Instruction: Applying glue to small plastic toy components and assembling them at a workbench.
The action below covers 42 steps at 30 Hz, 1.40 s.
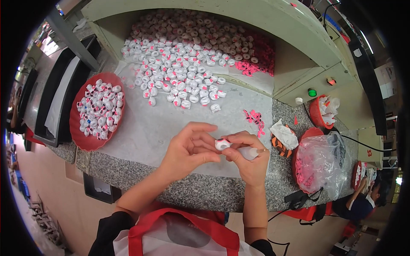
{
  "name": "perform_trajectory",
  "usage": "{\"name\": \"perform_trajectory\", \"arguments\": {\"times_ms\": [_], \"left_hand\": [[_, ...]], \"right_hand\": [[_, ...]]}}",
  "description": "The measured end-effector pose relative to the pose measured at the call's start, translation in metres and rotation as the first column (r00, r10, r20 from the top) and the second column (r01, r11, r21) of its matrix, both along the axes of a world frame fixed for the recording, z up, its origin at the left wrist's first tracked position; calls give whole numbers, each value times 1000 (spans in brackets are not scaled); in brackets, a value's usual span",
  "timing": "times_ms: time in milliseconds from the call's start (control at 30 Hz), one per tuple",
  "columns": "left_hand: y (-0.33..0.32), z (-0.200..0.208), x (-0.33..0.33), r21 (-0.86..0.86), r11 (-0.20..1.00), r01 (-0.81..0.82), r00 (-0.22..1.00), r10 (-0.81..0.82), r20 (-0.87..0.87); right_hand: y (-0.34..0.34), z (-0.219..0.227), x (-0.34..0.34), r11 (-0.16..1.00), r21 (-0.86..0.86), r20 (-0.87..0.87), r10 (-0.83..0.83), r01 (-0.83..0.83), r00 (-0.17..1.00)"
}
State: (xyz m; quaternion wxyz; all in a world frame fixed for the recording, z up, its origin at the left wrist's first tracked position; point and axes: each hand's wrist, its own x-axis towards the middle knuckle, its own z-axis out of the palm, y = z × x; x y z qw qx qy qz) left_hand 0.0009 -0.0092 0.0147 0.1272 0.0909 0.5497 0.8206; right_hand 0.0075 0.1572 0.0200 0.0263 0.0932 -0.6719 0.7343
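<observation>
Over the paper-covered worktop, my right hand pinches a small white rounded plastic piece with a pink and dark part on its upper edge. The same hand holds a translucent squeeze bottle, its thin tip pointing right. My left hand is just left of the white piece, thumb and fingers curved and spread apart, with nothing visible in it. Beyond my hands lies a large heap of similar white pieces, many with pink parts. Small loose pink pieces lie to the right.
A red bowl of white pieces stands at the left, beside black trays. At the right are an orange-and-black container with white paper, a red bowl with a plastic bag, and a red basket. A metal shelf overhangs the heap.
</observation>
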Motion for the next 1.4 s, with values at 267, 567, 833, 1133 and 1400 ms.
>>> {"name": "perform_trajectory", "arguments": {"times_ms": [267, 567, 833, 1133, 1400], "left_hand": [[-2, -5, 2, -89, 996, 24, 994, -34, -107], [-1, -3, -1, -62, 998, -20, 1000, 18, -24], [-9, -13, -8, -78, 996, 41, 995, -34, 95], [-31, -22, 18, -43, 998, -34, 999, 35, 25], [-64, -16, 19, -302, 925, -230, 973, 221, -66]], "right_hand": [[-4, 1, -1, 986, -156, 146, 76, -53, 986], [-4, -11, -5, 980, -188, 220, 104, -63, 970], [-17, -32, -9, 967, -252, 296, 33, 45, 954], [-42, -36, 4, 985, -172, 292, 52, -1, 955], [-56, -33, 13, 997, -72, 287, 6, 15, 958]]}}
